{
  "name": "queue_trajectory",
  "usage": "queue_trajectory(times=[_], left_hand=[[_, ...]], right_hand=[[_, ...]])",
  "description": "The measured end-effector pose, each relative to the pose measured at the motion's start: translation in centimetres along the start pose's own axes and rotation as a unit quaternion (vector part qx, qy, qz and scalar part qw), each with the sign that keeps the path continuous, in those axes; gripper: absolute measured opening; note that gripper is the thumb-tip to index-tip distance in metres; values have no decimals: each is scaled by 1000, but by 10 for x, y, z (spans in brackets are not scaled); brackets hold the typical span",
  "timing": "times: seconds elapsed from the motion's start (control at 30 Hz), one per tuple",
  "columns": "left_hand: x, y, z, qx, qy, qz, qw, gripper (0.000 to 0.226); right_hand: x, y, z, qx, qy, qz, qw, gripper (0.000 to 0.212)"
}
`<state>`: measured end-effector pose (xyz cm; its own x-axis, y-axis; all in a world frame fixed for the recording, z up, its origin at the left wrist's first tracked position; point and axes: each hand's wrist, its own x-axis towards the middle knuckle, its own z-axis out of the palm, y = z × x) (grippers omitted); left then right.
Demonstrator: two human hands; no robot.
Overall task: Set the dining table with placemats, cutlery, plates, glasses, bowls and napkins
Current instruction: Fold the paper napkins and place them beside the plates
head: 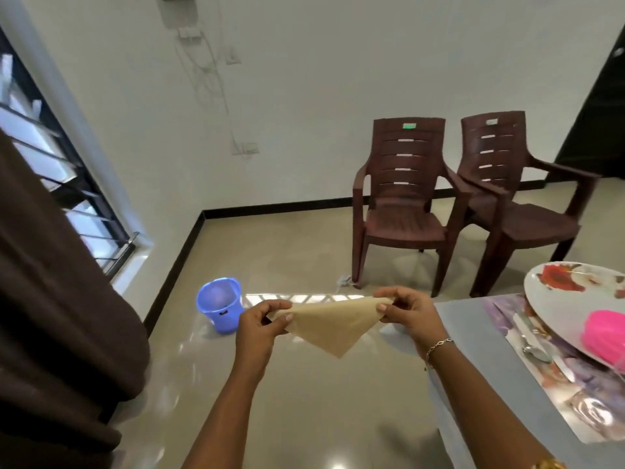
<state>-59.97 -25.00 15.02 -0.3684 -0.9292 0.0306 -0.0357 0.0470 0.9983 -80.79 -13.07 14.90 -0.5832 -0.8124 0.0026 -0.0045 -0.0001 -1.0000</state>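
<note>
I see both hands, left hand [258,328] and right hand [407,313], pinching the tan napkin [333,324] stretched between them, beyond the surface [473,350] edge.

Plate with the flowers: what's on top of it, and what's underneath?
A pink bowl sits on the plate. Under it lies a patterned placemat, with a spoon beside the rim. Whatever the plate covers on the mat cannot be seen.

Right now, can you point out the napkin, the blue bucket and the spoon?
napkin [329,328], head view, middle of the folded beige sheet.
blue bucket [220,316], head view, outer front wall.
spoon [537,354], head view, its bowl.
</note>
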Motion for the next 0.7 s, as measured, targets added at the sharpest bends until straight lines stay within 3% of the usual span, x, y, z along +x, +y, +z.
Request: queue_trajectory(times=[0.2,0.33,0.43,0.5,0.57,0.7], left_hand=[[85,-22,31,6,-33,-14,999,23],[157,-36,43,22,-92,-71,993,21],[207,-40,46,75,-143,-111,981,15],[240,-44,47,135,-144,-68,978,9],[273,-36,55,180,-155,3,971,18],[323,-7,108,160,-250,75,952,28]], right_hand=[[74,8,-15,-103,42,-24,994,21],[139,9,-12,-6,86,-16,996,14],[186,3,0,20,70,-7,997,15],[216,-2,8,-4,51,-15,999,19],[246,-6,15,-51,32,-28,998,19],[294,-9,13,-172,-4,-53,984,8]])
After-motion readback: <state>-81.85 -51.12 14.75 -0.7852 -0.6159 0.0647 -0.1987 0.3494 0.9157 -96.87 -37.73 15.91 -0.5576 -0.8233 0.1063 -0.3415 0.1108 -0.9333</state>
